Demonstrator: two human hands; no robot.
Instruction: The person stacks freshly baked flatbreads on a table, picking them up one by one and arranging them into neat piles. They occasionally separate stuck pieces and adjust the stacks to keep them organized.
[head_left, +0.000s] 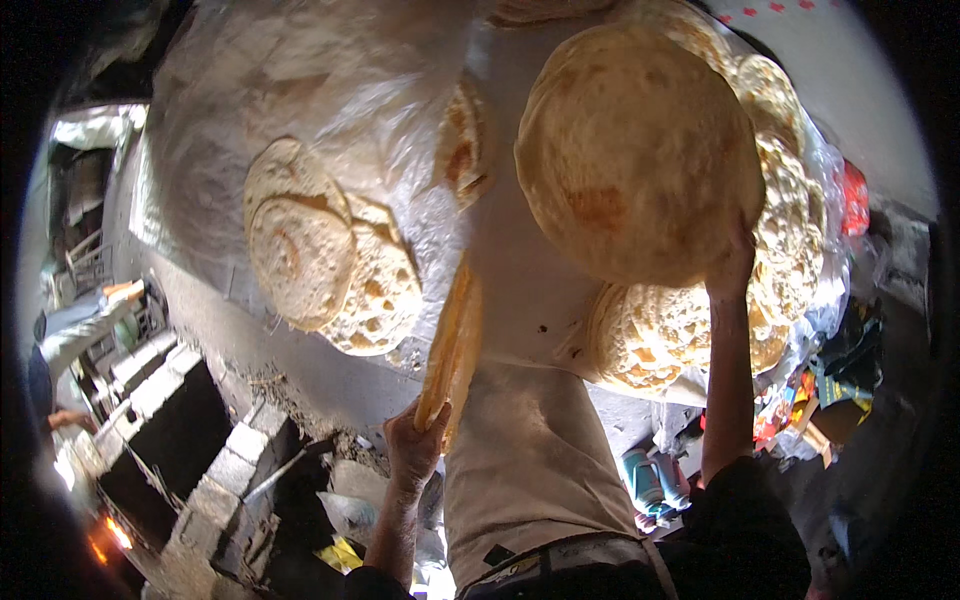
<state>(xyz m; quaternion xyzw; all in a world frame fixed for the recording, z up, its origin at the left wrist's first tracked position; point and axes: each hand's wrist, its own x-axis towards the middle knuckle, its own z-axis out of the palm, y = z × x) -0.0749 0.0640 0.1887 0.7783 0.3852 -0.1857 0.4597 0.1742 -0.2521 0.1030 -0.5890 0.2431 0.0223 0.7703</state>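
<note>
My right hand (731, 259) grips the near right edge of a large round flatbread (637, 150), which is raised over a pale cloth (517, 315). In my left hand (414, 442) is a flatbread (454, 337) seen edge-on, perhaps folded or more than one layer. Beneath and beyond my right hand lie overlapping flatbreads (787, 210), with a brightly lit pile (637, 337) nearest me. To the left, several smaller rounds (300, 255) overlap on clear plastic sheeting (217, 150). Another browned piece (461, 146) lies partly hidden near the sheeting's right side.
Light-coloured block walls (225, 457) stand at lower left, with a flame (118, 532) beyond them. Another person (82, 330) is at the far left. A teal jug (643, 480) and scattered packaging (810, 412) are low on the right.
</note>
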